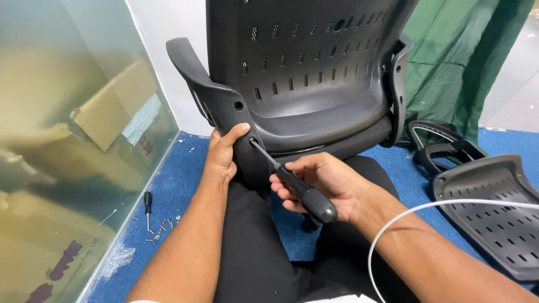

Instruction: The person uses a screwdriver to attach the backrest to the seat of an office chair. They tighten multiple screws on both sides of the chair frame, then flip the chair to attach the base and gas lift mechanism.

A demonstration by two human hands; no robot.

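Black moulded plastic throughout: left hand wraps the armrest bracket of the slotted chair back, thumb up beside the screw hole, while right hand is closed around the ribbed screwdriver, tip seated in that hole. Likely risk: angled shaft slipping out and gouging smooth plastic or jabbing the thumb. Loose screws lie on blue carpet by a spare screwdriver.
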